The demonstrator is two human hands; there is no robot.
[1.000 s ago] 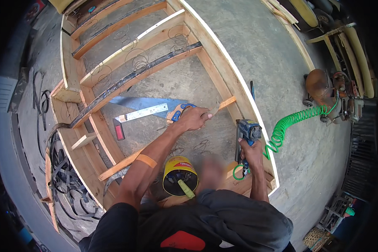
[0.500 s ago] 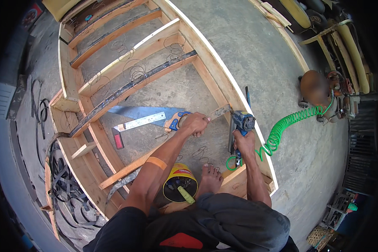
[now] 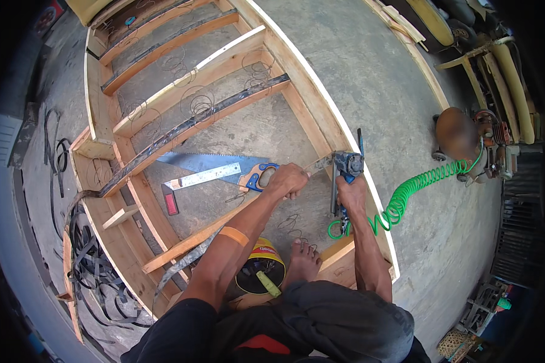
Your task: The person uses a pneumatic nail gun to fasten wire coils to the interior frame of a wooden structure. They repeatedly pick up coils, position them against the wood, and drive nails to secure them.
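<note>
My left hand [image 3: 289, 181] is closed on a greyish, dusty strap [image 3: 320, 164], drawn toward the right-hand rail [image 3: 312, 72] of a wooden frame. My right hand [image 3: 352, 192] grips the handle of a blue and black air nail gun [image 3: 347, 162]. The gun's head sits over the strap's end at the rail, hiding the exact contact. A coiled green air hose [image 3: 399, 198] runs from the gun. Below my left hand lie a handsaw [image 3: 215, 166] with a blue and orange handle and a try square [image 3: 203, 175] with a red stock.
Cross slats [image 3: 194, 124] span the frame, one covered with black strap. Loose wire coils [image 3: 200, 104] lie around them. A yellow bucket [image 3: 277, 254] stands by my bare foot [image 3: 304, 261]. Black straps [image 3: 94, 260] are heaped at left. An air compressor [image 3: 457, 133] stands at right.
My right hand has tipped the nail gun's head over the strap's end, covering more of it. My left hand has moved slightly right, still gripping the strap. The view has shifted a little.
</note>
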